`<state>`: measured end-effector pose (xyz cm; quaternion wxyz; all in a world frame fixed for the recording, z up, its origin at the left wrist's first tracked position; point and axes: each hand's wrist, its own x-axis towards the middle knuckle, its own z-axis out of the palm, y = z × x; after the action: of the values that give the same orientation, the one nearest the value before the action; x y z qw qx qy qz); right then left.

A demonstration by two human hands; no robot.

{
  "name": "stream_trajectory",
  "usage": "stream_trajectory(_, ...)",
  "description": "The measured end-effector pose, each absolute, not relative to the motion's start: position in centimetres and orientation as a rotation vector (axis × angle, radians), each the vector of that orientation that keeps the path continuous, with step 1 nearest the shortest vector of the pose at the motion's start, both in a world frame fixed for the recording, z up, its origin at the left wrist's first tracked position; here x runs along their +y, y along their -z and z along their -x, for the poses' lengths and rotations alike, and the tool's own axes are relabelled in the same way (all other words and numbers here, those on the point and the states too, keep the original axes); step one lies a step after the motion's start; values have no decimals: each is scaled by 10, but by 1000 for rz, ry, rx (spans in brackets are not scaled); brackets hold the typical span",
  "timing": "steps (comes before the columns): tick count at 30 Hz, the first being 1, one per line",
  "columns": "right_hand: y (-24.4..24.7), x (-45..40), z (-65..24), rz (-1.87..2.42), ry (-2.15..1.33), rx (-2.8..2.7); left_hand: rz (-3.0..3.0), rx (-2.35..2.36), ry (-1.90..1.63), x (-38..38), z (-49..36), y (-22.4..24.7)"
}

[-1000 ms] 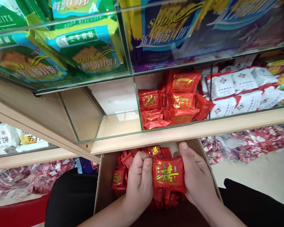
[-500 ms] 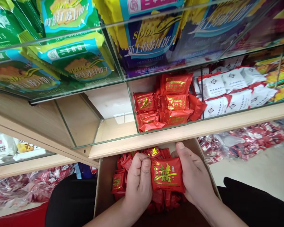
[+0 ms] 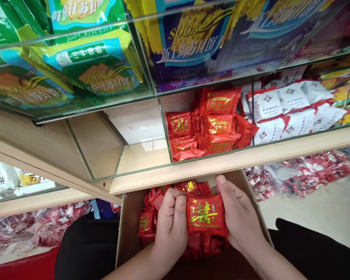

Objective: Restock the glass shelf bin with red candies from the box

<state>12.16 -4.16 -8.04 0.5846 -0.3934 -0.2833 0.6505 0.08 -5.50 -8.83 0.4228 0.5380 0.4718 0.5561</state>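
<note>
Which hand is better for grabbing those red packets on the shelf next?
Probably the right hand: it sits higher and closer to the red shelf packets than the left hand. Both grip a gold-lettered red packet, though.

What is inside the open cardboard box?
Red gold-printed packets lie inside the cardboard box. The left hand, right hand and held packet cover some; what lies deeper cannot be seen.

Between hands [image 3: 172, 219]: packet [image 3: 206, 217]. Beneath: box [image 3: 126, 225], more packets [image 3: 146, 221] inside. Over box's far end: shelf [image 3: 175, 173]. On shelf: stacked packets [image 3: 220, 124], pouches [image 3: 294, 97] to their right. Higher up: biscuits [image 3: 191, 50].
</note>
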Motion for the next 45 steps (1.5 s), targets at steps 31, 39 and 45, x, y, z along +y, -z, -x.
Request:
stream_trajectory(31,76,-40,-126,983,-1524,-589,-1454,1248,-1244,-54,2,85)
stream_trajectory(39,74,-39,-131,989,-1518,-645,-1981,1123,-1159,-55,21,78)
stream_trajectory(45,78,-39,-132,998,-1536,-612,-2386,1081,-890,-49,24,73)
